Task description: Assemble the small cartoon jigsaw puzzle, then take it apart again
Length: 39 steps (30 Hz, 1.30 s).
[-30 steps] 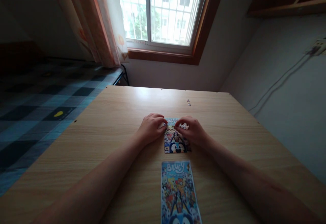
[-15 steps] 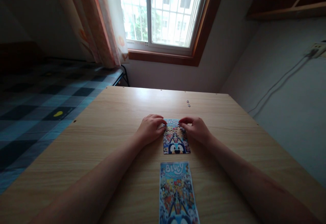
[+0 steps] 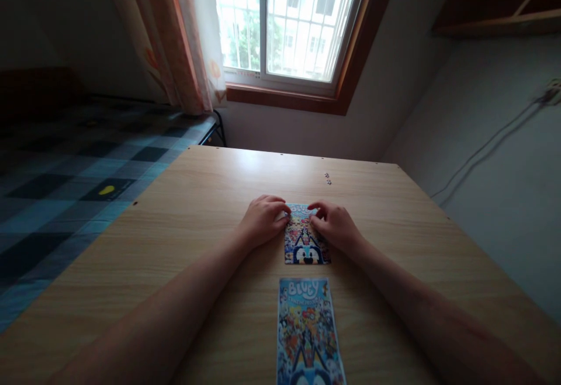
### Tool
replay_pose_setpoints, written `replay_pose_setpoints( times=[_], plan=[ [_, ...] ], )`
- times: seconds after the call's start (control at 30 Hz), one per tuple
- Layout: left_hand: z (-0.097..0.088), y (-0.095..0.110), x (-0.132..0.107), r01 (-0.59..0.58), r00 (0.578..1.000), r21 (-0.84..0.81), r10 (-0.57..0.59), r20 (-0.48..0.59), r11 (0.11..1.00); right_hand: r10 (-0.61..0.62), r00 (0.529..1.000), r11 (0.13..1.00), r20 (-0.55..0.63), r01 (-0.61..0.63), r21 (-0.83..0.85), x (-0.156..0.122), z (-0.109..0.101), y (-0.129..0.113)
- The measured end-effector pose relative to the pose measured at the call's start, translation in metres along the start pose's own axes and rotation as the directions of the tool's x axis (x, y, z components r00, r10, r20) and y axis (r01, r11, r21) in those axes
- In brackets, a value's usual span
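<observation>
A small, mostly assembled jigsaw puzzle (image 3: 307, 252) lies flat on the table, with a blue cartoon dog's face at its near edge and lettering at its far edge. At its upper left side, my left hand (image 3: 264, 220) is curled, with thumb and fingertips holding the edge. Over the upper right side sits my right hand (image 3: 335, 224), its thumb and index finger apart; no piece shows between them. The fingers cover parts of both side edges. Closer to me lies a printed picture sheet (image 3: 308, 329) with the same design, cut off by the bottom of the view.
Loose puzzle pieces (image 3: 328, 179) lie beyond the puzzle, toward the far edge of the wooden table (image 3: 210, 198). A bed with a checked cover (image 3: 144, 170) stands at the left. A barred window (image 3: 302, 23) is ahead, and a cable (image 3: 486, 139) runs along the right wall.
My right thumb and index finger have parted from a pinch at the puzzle's upper right. My left hand stays at the left edge. The whole view has shifted slightly.
</observation>
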<state>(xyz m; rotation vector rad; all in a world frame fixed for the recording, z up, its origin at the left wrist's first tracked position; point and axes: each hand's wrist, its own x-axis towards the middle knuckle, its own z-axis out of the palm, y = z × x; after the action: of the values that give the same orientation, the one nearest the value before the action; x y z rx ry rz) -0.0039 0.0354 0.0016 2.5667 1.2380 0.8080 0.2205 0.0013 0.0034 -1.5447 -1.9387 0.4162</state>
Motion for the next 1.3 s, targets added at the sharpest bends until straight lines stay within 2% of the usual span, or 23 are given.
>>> replay_pose_setpoints(
  times=[0.2,0.47,0.6,0.87,1.0,1.1,1.2,1.3],
  plan=[
    [0.001,0.002,0.000,0.015,1.000,0.010,-0.015,0.013,1.000,0.021,1.000,1.000,0.001,-0.021,-0.021,0.000,0.003,0.000],
    [0.000,0.003,0.000,0.014,1.000,0.007,-0.014,0.020,1.000,0.064,0.998,0.997,0.008,-0.064,0.043,0.000,0.004,0.002],
    [-0.001,0.003,0.000,0.020,1.000,0.014,-0.021,0.020,1.000,0.054,0.999,0.997,0.008,-0.054,0.058,0.001,0.005,0.004],
    [-0.001,0.005,0.001,0.023,0.999,0.022,-0.023,0.037,1.000,0.001,1.000,0.999,-0.004,-0.001,-0.037,0.000,0.007,0.002],
    [-0.001,0.004,0.001,0.005,0.999,0.032,-0.007,0.036,0.999,-0.009,1.000,0.999,-0.015,0.009,-0.033,0.001,0.007,0.005],
    [-0.001,0.004,0.001,-0.012,0.999,0.013,0.012,0.034,1.000,-0.056,0.991,0.998,-0.123,0.059,0.017,0.004,0.000,0.009],
    [-0.002,0.004,0.001,-0.011,1.000,0.007,0.011,0.026,1.000,-0.124,0.950,0.991,-0.287,0.132,0.008,0.007,-0.010,0.013],
    [-0.003,0.005,0.000,-0.023,0.999,0.026,0.022,0.035,0.999,-0.208,0.927,0.978,-0.313,0.194,-0.076,0.007,-0.016,0.016]
  ],
)
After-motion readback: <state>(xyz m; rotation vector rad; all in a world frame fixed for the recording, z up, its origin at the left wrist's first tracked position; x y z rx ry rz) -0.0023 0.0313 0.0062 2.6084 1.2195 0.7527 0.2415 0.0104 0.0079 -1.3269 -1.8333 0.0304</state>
